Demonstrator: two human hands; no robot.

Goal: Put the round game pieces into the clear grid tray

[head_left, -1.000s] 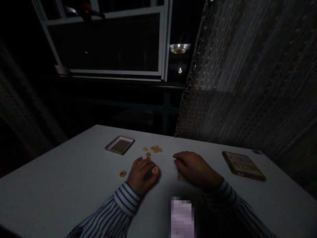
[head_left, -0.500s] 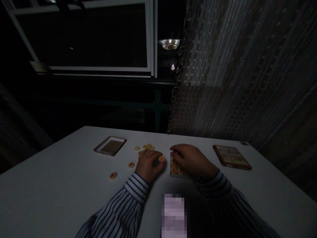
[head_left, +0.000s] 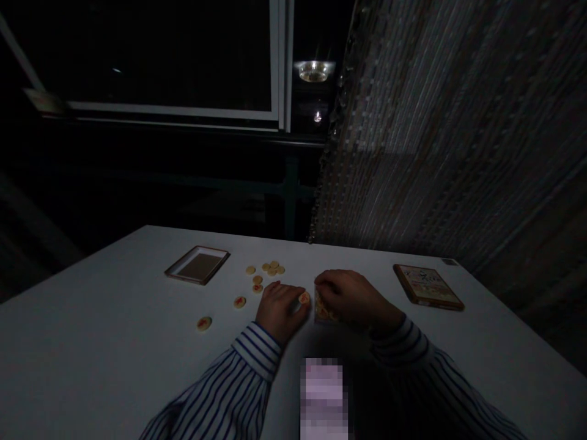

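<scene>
My left hand (head_left: 282, 311) pinches a round Chinese chess piece (head_left: 304, 298) with a red character between thumb and fingers, just left of a small tray (head_left: 317, 320). Rows of similar pieces lie in the tray, partly covered by my right hand (head_left: 355, 299). The fingers of that hand are drawn together over the tray's far left part; what they hold, if anything, is hidden. Left of my left hand, loose red-marked pieces (head_left: 203, 324) lie on the white table (head_left: 114, 360). Behind them is a small group of plain-faced pieces (head_left: 273, 271).
An open shallow box part (head_left: 197, 265) lies at the back left. A flat box with a printed cover (head_left: 428, 287) lies at the right. A bead-string curtain (head_left: 389, 153) hangs behind the table's right side. A pixelated pinkish patch (head_left: 323, 397) is at the near edge.
The view has tilted and shifted slightly. My left hand, still pinching its piece, is a little closer to the tray. My right fingers have drawn closer together over the tray.
</scene>
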